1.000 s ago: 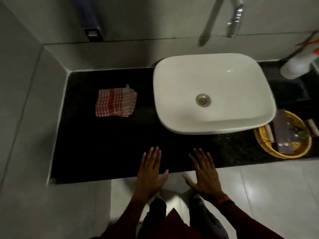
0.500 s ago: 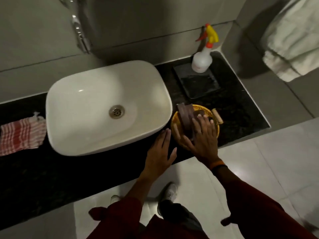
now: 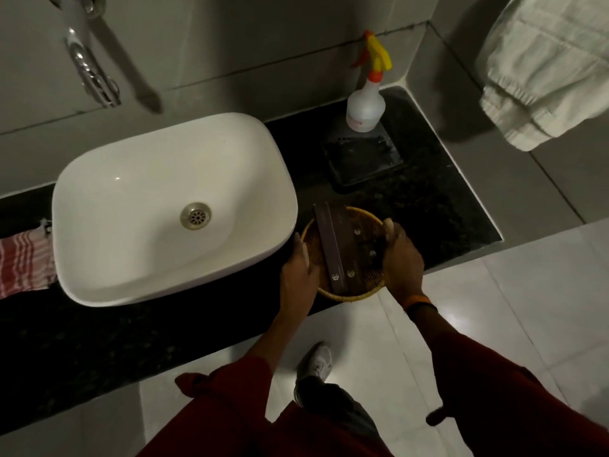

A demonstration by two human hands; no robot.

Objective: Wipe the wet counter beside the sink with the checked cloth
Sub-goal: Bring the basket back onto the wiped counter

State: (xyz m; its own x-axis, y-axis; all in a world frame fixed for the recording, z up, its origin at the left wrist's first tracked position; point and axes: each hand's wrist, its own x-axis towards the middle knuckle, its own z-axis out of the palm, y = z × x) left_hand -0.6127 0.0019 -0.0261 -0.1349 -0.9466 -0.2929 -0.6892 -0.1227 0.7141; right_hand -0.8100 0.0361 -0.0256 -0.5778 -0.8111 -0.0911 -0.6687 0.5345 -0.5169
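Round woven basket at the dark surface edge holding dark flat packets with small pale emblems, writing unreadable, left hand and right hand curled around its opposite rims, white spray bottle beside black tray, checked cloth left of sink.

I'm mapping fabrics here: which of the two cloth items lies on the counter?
The red-and-white checked cloth, lying flat on the black counter left of the sink. The pale towel hangs at upper right, off the counter.
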